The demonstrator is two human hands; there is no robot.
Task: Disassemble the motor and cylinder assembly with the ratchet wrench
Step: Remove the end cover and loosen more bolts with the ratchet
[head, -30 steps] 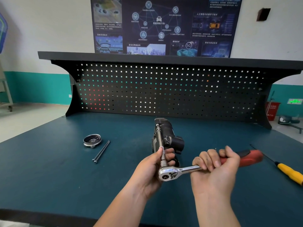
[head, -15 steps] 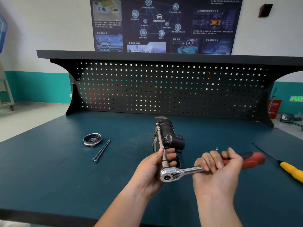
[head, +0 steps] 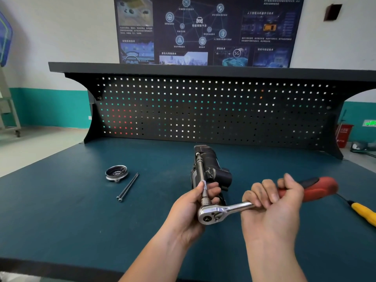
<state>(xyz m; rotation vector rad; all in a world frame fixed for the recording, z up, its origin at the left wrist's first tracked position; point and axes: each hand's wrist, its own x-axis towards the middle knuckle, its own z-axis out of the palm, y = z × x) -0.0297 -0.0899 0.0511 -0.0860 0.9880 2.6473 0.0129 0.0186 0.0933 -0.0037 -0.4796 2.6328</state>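
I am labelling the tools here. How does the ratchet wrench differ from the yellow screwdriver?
The ratchet wrench has a red handle; the screwdriver has a yellow one. The right hand grips the wrench and the left hand holds its extension bar; the screwdriver lies untouched on the table. Both have a metal shaft and a coloured handle.

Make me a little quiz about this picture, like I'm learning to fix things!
1. True or false: the right hand grips the wrench by its handle.
2. What lies on the table right beside the round metal cap? A) long bolts B) a hammer C) a glove
3. Fill in: the left hand holds the long bar that runs along the black ____.

Key: 1 true; 2 A; 3 motor.
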